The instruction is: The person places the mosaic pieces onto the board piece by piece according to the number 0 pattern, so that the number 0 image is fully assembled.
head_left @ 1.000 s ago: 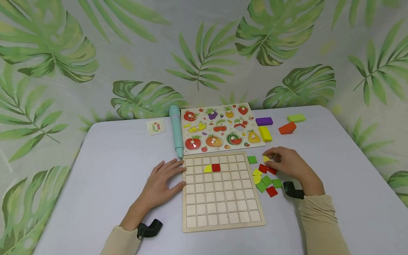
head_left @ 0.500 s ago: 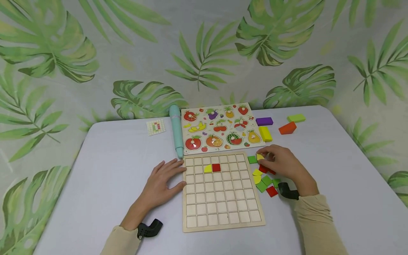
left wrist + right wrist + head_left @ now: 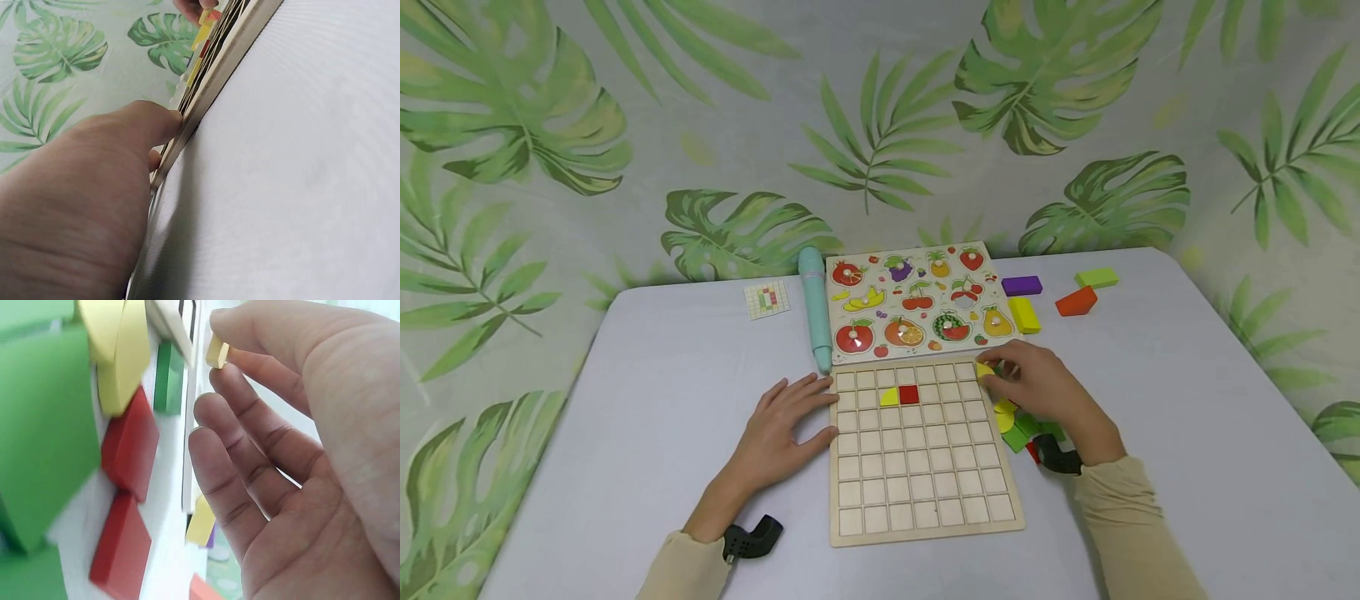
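The pale wooden grid board [image 3: 917, 450] lies flat on the lilac-grey tabletop [image 3: 625, 433], nearest the person, its long sides running away from the viewer. The left hand [image 3: 782, 429] rests palm-down on the table against the board's left edge, fingers straight and relaxed, fingertips touching the frame; the left wrist view confirms the thumb against the board's side. The right hand [image 3: 1037, 392] is positioned at the board's upper right corner and pinches a small yellow quarter-round wooden tile [image 3: 984, 369] between thumb and fingertips; the right wrist view shows the tile [image 3: 217, 352] held clear of the other pieces. Just beside and partly under this hand lies a loose cluster of red, green and yellow wooden tiles [image 3: 1015, 429] on the table, right of the board. In the board's second row, a yellow quarter-round tile [image 3: 889, 397] and a red square tile [image 3: 908, 395] sit in adjacent cells, touching. Beyond the grid board lies a fruit-picture peg puzzle board [image 3: 917, 302], with a teal pen-shaped device [image 3: 815, 308] along its left side and a small grid pattern card [image 3: 767, 298] further left. Right of the puzzle lie a yellow block [image 3: 1024, 314], a purple block [image 3: 1022, 286], an orange block [image 3: 1076, 302] and a green block [image 3: 1097, 277].
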`<state>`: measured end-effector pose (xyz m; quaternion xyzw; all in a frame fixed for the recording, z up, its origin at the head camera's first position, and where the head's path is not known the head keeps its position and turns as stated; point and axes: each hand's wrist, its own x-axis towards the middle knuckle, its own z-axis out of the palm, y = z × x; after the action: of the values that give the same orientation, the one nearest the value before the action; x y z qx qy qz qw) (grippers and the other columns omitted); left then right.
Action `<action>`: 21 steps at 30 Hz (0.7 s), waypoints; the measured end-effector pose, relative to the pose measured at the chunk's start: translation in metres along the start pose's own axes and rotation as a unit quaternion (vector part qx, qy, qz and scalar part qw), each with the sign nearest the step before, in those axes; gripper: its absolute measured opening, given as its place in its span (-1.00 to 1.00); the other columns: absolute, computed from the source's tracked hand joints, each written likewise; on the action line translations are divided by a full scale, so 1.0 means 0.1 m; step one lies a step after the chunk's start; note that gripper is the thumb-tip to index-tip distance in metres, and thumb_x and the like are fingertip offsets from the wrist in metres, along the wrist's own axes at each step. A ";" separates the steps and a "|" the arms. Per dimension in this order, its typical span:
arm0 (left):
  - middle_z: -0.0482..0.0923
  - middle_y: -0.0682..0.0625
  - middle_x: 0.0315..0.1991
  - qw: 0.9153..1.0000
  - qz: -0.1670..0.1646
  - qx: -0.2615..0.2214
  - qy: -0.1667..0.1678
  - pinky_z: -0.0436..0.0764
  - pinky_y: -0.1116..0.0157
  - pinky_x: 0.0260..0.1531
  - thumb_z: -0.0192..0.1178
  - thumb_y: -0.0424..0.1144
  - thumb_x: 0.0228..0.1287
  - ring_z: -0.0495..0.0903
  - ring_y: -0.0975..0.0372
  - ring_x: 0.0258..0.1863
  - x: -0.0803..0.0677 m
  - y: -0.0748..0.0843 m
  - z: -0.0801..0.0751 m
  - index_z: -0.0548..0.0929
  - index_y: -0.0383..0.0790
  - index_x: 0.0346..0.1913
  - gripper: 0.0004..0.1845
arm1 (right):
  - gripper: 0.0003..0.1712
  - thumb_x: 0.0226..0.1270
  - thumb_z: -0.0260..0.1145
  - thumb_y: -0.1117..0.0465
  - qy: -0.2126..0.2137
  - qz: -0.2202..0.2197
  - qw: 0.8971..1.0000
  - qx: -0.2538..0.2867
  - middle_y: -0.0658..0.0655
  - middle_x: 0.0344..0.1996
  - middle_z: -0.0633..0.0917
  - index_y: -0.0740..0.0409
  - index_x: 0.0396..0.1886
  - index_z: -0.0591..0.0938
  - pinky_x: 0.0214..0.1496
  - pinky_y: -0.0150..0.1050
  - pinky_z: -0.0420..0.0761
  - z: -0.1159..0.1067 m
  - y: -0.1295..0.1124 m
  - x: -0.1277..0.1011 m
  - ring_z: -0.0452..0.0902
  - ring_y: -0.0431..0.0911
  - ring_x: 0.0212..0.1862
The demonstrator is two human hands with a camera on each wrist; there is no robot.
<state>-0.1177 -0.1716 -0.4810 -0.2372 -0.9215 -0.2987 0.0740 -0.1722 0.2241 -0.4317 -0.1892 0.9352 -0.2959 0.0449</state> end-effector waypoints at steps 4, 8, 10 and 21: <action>0.50 0.03 0.43 1.000 0.000 0.001 0.000 0.13 -0.13 0.55 0.41 0.00 0.29 0.34 0.04 0.52 0.00 0.00 0.00 0.68 -0.03 0.25 -0.51 | -0.65 0.37 0.46 0.18 -0.003 -0.007 1.000 0.000 0.07 -0.10 0.73 0.13 0.11 0.73 -0.14 -0.16 0.62 0.06 -0.08 0.03 0.57 -0.11 -0.19; 0.50 0.03 0.43 1.000 -0.001 0.000 0.000 0.13 -0.14 0.55 0.41 0.00 0.29 0.34 0.04 0.52 0.00 0.00 0.00 0.69 -0.04 0.25 -0.51 | -0.64 0.36 0.47 0.13 -0.010 -0.009 1.000 0.001 -0.01 -0.16 0.71 0.09 0.12 0.73 -0.13 -0.19 0.58 0.14 -0.17 0.07 0.53 -0.11 -0.19; 0.50 0.03 0.43 1.000 -0.001 0.000 0.000 0.13 -0.14 0.55 0.41 0.00 0.29 0.34 0.05 0.52 0.00 0.00 0.00 0.69 -0.04 0.25 -0.51 | -0.64 0.36 0.48 0.12 -0.013 -0.009 1.000 0.005 -0.04 -0.18 0.70 0.07 0.12 0.73 -0.14 -0.20 0.57 0.18 -0.22 0.08 0.52 -0.12 -0.20; 0.49 0.04 0.44 1.000 -0.004 -0.002 -0.002 0.11 -0.13 0.55 0.41 0.00 0.29 0.32 0.05 0.53 0.00 -0.01 0.00 0.68 -0.03 0.26 -0.50 | -0.67 0.31 0.52 0.11 -0.027 -0.017 0.999 0.013 -0.04 -0.17 0.71 0.04 0.04 0.74 -0.15 -0.23 0.57 0.34 -0.38 0.13 0.50 -0.15 -0.22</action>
<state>-0.1183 -0.1719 -0.4815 -0.2342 -0.9220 -0.3002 0.0702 -0.1655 0.1723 -0.4374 -0.2122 0.9264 -0.3036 0.0681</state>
